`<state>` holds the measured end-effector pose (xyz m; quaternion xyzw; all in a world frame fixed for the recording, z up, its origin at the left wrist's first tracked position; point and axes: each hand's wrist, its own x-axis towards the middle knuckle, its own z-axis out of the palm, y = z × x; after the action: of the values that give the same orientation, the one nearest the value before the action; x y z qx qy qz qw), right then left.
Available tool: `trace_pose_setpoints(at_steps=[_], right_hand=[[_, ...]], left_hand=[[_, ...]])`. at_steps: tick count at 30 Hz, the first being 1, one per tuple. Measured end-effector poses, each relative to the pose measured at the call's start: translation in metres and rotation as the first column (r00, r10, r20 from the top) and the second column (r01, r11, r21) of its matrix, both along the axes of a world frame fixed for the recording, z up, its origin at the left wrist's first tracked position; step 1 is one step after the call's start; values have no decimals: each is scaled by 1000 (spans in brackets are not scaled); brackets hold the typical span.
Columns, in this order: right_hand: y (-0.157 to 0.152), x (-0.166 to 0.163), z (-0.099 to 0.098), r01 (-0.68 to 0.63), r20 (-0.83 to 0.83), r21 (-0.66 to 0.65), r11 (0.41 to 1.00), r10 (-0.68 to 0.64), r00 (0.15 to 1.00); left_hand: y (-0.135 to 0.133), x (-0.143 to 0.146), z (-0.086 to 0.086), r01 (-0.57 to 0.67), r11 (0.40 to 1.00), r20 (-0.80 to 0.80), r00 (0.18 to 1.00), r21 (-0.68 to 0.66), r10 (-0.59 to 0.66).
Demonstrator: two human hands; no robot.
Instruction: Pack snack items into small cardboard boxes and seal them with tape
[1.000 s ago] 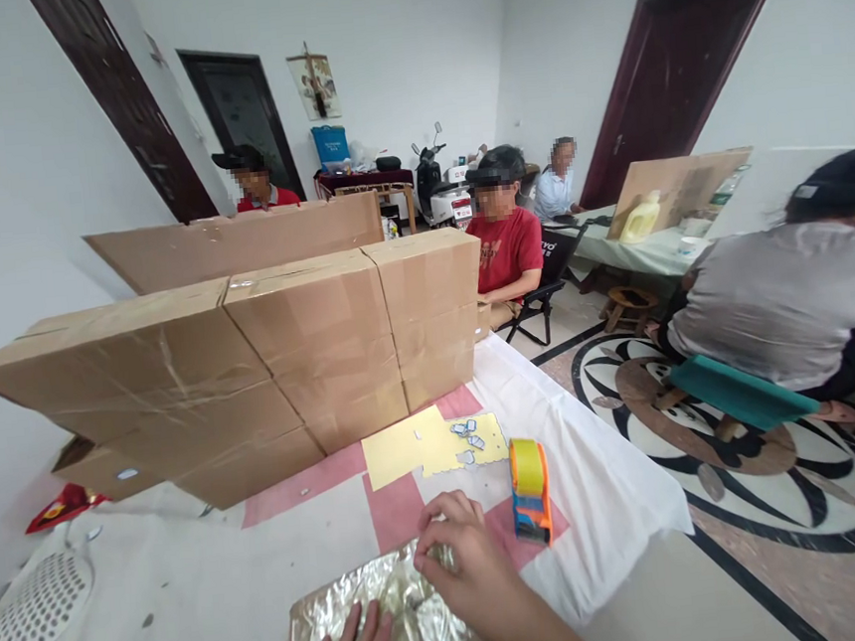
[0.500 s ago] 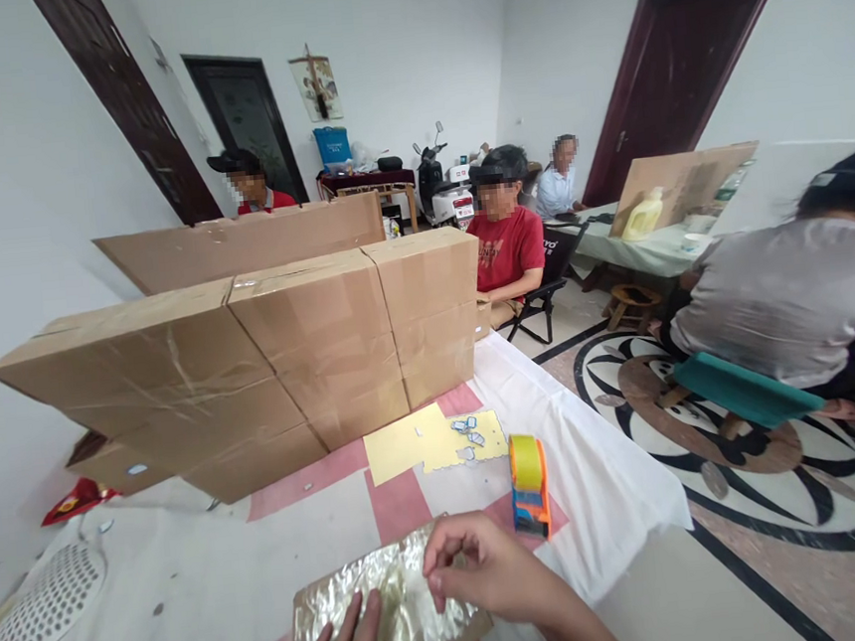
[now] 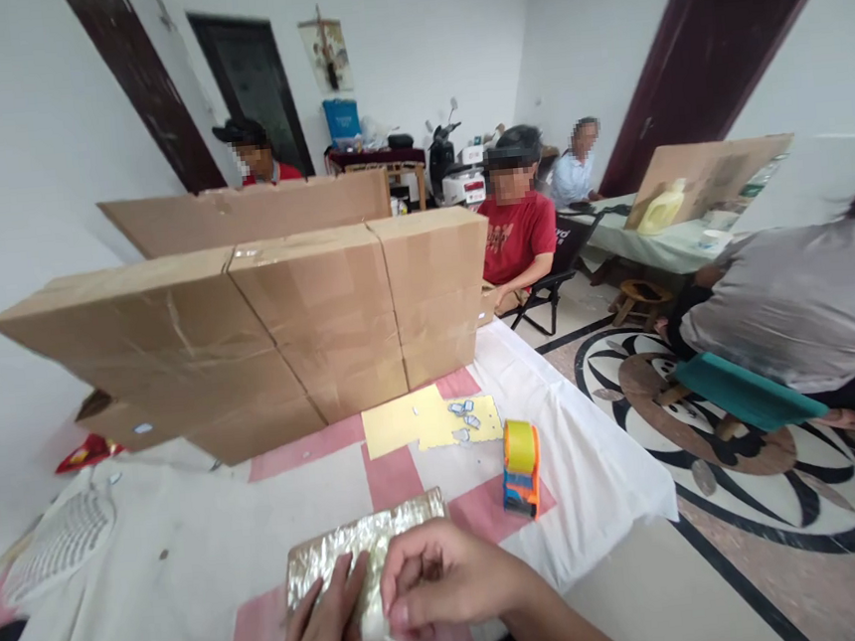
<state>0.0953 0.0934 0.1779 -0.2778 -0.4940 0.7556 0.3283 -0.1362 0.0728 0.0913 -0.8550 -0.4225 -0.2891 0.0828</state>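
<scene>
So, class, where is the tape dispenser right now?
In the head view, the tape dispenser is just right of centre on the tablecloth, near the right end of the yellow paper, beyond the right hand.

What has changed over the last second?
The right hand has moved left and toward the body over the silvery packet, closer to the left hand. No letting go is visible. The left hand still rests on the packet; the tape dispenser and yellow sheets stayed put.
</scene>
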Motion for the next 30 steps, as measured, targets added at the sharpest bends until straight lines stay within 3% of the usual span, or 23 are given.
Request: trace_pose_setpoints(at_steps=[4,7,10,13,15,18,20,22,25,30], right_hand=[[5,-1,4,-18,172,187,982,-14,985],[17,-1,0,-42,353,302,953,-71,933],[19,1,3,-96,375,266,959,-12,927],[10,4,11,-118,237,169,979,76,969],[6,5,14,-138,178,144,980,112,978],[8,5,12,-142,223,198,970,97,970],[13,6,8,-125,302,267,955,40,952],[18,8,3,-118,410,363,924,-44,911],[23,12,-2,-138,535,495,858,-176,826],[27,12,-1,-164,590,561,811,-253,767]], left_hand=[[-17,9,35,44,998,284,958,-46,-29],[-21,12,43,66,991,349,937,-119,-20],[-28,11,39,-21,982,343,936,-189,86],[-43,11,34,-74,957,380,907,-280,182],[-53,16,35,39,916,525,829,-399,193],[-63,29,44,324,764,744,603,-558,288],[-63,40,52,358,682,748,499,-638,438],[-59,48,57,288,646,696,446,-707,563],[-49,52,56,215,622,645,431,-753,631],[-40,52,50,146,656,618,532,-741,579]])
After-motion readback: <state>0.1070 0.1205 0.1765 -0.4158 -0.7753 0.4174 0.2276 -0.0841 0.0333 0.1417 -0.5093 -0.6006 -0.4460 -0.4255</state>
